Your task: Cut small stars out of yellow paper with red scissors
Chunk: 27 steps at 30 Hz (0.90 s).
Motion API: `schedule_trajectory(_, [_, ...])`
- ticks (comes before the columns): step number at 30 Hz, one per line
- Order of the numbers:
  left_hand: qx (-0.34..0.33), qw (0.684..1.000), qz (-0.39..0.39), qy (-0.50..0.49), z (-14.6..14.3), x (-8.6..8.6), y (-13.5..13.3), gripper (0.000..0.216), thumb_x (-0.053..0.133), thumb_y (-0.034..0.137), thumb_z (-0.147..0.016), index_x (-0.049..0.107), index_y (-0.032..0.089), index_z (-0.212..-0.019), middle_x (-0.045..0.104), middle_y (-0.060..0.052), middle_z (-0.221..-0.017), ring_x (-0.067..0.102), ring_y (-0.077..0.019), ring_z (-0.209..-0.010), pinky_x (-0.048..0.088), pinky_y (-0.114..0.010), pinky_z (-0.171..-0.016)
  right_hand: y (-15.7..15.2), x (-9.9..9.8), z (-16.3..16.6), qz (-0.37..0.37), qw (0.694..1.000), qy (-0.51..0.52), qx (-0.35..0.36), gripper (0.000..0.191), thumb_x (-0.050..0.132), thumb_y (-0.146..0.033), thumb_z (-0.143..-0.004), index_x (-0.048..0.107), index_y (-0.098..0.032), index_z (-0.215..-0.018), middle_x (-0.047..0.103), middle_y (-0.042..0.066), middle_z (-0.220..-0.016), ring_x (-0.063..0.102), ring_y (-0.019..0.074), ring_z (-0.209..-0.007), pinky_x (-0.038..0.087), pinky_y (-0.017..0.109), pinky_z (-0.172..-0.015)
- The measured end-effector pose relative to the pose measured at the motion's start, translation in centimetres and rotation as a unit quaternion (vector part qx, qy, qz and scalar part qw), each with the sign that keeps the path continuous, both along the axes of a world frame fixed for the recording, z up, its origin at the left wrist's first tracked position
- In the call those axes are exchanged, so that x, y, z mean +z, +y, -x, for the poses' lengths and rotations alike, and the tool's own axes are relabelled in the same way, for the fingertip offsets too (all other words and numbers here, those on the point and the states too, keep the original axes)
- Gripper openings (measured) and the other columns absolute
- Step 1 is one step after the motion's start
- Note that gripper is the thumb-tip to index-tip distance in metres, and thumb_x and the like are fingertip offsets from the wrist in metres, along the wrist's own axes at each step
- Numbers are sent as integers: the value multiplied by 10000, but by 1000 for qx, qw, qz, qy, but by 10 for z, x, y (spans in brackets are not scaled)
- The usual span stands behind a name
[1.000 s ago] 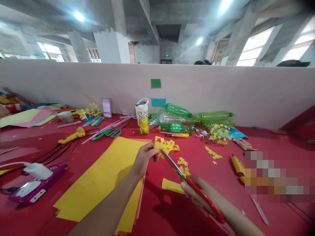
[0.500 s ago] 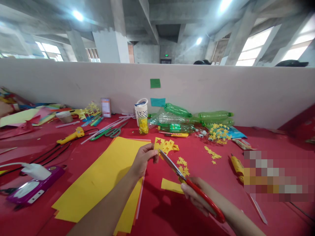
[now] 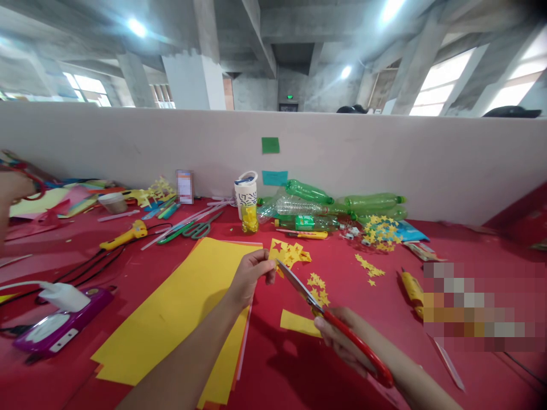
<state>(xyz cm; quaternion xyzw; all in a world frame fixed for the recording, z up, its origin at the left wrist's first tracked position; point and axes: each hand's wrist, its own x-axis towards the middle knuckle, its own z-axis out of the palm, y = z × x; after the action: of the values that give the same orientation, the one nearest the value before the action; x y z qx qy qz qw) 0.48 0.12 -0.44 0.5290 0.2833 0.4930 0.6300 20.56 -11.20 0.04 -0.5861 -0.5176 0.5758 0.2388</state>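
My left hand [image 3: 253, 273], fingers pinched, holds a small bit of yellow paper [image 3: 280, 273] that is mostly hidden by the fingers and blade. Red-handled scissors [image 3: 301, 287] are gripped in my right hand [image 3: 342, 339], their tip at that bit of paper. Just beyond lie yellow offcuts [image 3: 291, 254] with a star-shaped hole in one. Small yellow paper stars [image 3: 318, 289] are heaped near the blades. Below them rests a yellow paper strip [image 3: 299, 323]. A stack of yellow sheets [image 3: 171, 307] lies under my left forearm.
Green plastic bottles [image 3: 307, 192] lie along the partition [image 3: 128, 145], beside a white cup [image 3: 245, 193]. Glue guns lie left [image 3: 123, 236] and right [image 3: 412, 293]. A purple power strip [image 3: 64, 330] trails cords. At far left, a co-worker's hand [image 3: 12, 188] holds red-handled scissors.
The co-worker's hand with red-handled scissors has come further into view at the far left. My own hands, the scissors and the paper bit look almost the same.
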Motion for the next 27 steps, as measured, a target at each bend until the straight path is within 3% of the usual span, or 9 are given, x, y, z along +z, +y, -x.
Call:
schedule_trajectory(17, [6, 1000, 18, 0, 1, 0, 0, 149, 589, 181, -709, 518, 142, -583, 517, 28, -470, 451, -77, -435, 357, -203, -440, 3, 1, 0, 5, 1000, 11, 1, 524, 538, -704, -667, 433, -197, -591, 290, -121, -312, 222, 27, -219, 226, 137, -219])
schedule_trajectory(27, [10, 1000, 23, -2, 0, 0, 1, 151, 594, 191, -696, 507, 147, -581, 515, 30, -467, 453, -80, -426, 351, -207, -437, 1, 1, 3, -2, 1000, -8, -11, 478, 530, -645, -721, 427, -195, -600, 312, -116, -341, 216, 19, -226, 217, 135, -225])
